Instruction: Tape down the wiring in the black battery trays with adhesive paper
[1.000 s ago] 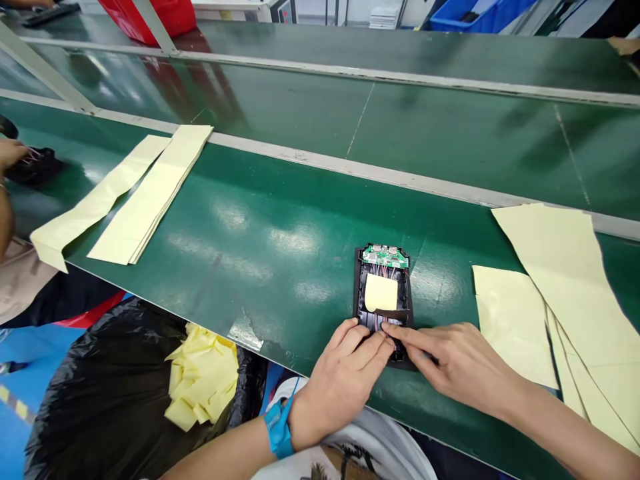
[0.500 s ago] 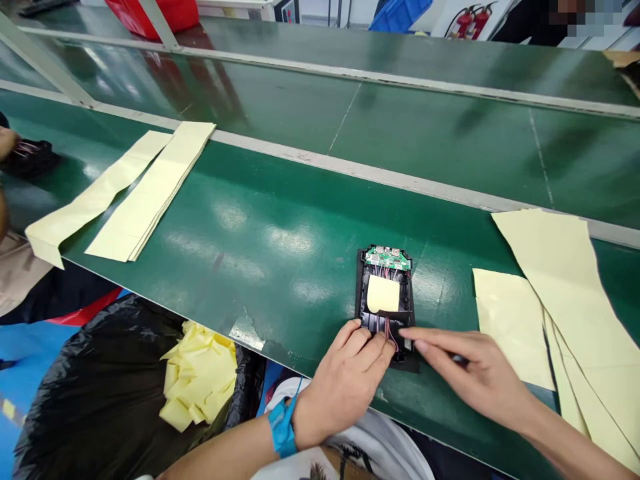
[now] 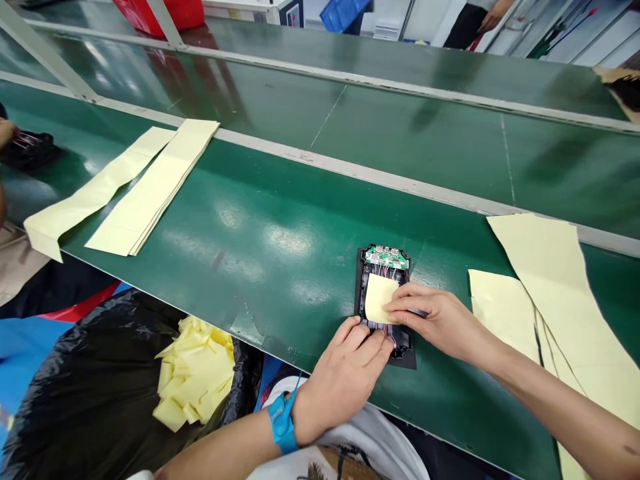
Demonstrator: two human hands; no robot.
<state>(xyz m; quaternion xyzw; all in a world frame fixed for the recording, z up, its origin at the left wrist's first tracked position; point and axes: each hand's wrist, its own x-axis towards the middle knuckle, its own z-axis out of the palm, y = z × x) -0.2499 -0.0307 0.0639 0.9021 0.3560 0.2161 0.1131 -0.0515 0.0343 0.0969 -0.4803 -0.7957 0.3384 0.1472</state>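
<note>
A black plastic casing point(image 3: 361, 283) lies on a dark flat pad on the green bench, close to its front edge. Its far end carries a green circuit board point(image 3: 386, 257), with thin coloured wires running from it. Over the middle of the casing is a square of pale yellow paper point(image 3: 379, 298). My left hand point(image 3: 345, 377), with a blue band at the wrist, presses its fingers on the near end, over some wires. The fingertips of my right hand point(image 3: 435, 319) pinch the right edge of the yellow paper. A thin dark tool point(image 3: 418, 313) shows under that hand, mostly hidden.
Long yellow paper strips point(image 3: 155, 187) lie at left, and larger yellow sheets point(image 3: 550, 273) at right. Below the bench edge stands a black-lined bin point(image 3: 85, 380) holding crumpled yellow paper point(image 3: 197, 373). A raised rail point(image 3: 320, 160) runs behind. Another person's hand point(image 3: 6, 133) is at far left.
My right hand has moved up and left from the near right corner of the casing to the yellow paper, and now pinches its edge. My left hand stays on the casing.
</note>
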